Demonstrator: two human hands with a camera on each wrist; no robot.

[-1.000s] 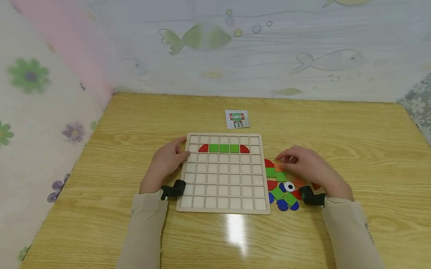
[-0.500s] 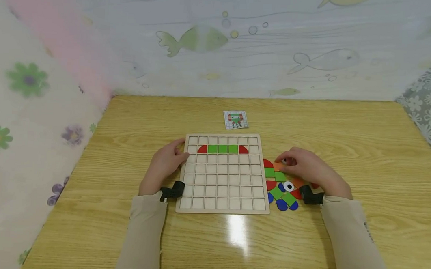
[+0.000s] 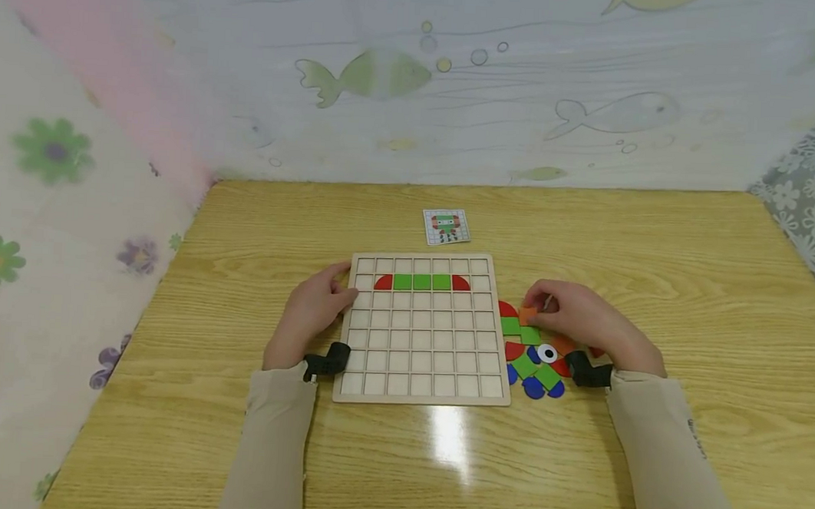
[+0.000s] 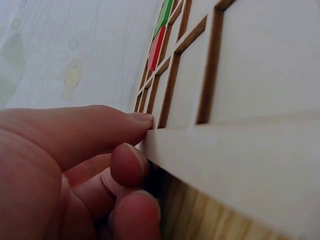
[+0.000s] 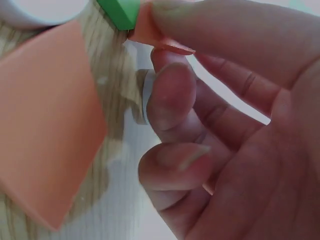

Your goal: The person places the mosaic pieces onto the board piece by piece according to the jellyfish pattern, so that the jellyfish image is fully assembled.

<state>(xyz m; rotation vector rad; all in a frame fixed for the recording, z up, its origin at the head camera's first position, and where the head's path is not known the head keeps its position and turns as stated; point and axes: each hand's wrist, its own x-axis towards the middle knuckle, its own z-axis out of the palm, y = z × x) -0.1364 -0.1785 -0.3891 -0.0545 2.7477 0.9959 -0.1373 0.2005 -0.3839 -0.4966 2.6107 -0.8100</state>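
Observation:
My left hand [image 3: 313,311] holds the left edge of a wooden grid board [image 3: 413,362]. In the left wrist view its thumb lies on the board's rim [image 4: 220,150], with curled fingers below. Across the board's second row run a red quarter-round piece [image 3: 384,282], several green squares [image 3: 422,282] and another red quarter-round [image 3: 460,283]. To the right of the board, my right hand [image 3: 584,317] pinches an orange square tile [image 3: 526,316] between thumb and fingertip. In the right wrist view this tile is tilted beside a green piece [image 5: 121,12].
A loose pile holds green tiles [image 3: 548,377], blue pieces [image 3: 533,388], red pieces [image 3: 514,351] and a white eye disc [image 3: 547,353]. Another orange piece [image 3: 564,345] lies partly under the right hand. A pattern card [image 3: 446,226] lies behind the board on the wooden table [image 3: 299,210].
My right hand has drawn the orange square slightly up and turned it in its pinch. My left hand stays at the board's edge, and the pieces on the board have not moved.

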